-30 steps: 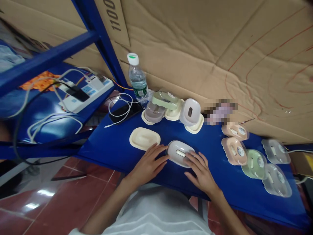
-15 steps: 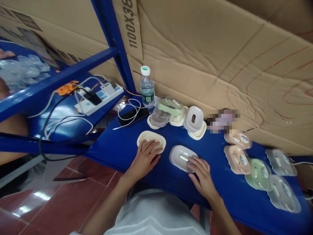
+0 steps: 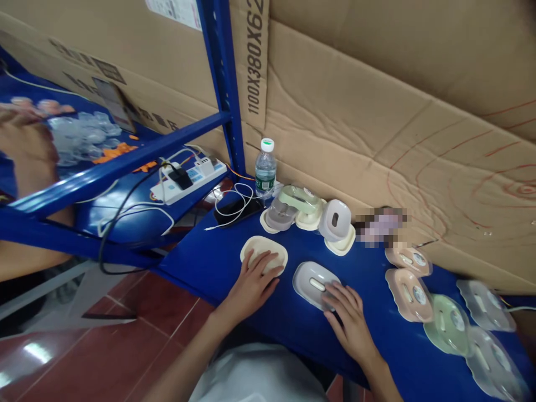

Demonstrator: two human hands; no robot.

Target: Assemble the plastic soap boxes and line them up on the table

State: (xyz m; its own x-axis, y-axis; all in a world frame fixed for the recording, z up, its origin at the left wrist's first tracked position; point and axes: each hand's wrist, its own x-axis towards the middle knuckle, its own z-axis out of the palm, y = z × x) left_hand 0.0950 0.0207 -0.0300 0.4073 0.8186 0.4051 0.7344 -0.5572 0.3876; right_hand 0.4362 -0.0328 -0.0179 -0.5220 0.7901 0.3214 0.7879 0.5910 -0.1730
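My left hand (image 3: 252, 284) lies flat with fingers spread on a cream oval tray (image 3: 264, 252) on the blue table (image 3: 209, 257). My right hand (image 3: 348, 315) rests with its fingers apart on the near edge of a translucent grey oval lid with a slot (image 3: 315, 283), just right of the tray. Neither hand grips anything.
Behind stand several stacked oval boxes (image 3: 307, 211), a water bottle (image 3: 265, 167), a phone with a white cable (image 3: 238, 209) and a power strip (image 3: 188, 178). Pink, green and clear lids (image 3: 439, 304) lie at the right. A blue shelf post (image 3: 228, 89) and cardboard (image 3: 377, 111) back the table.
My left hand moved from the grey lid's left side onto the cream tray. My right hand stayed on the lid. The view tilted upward.
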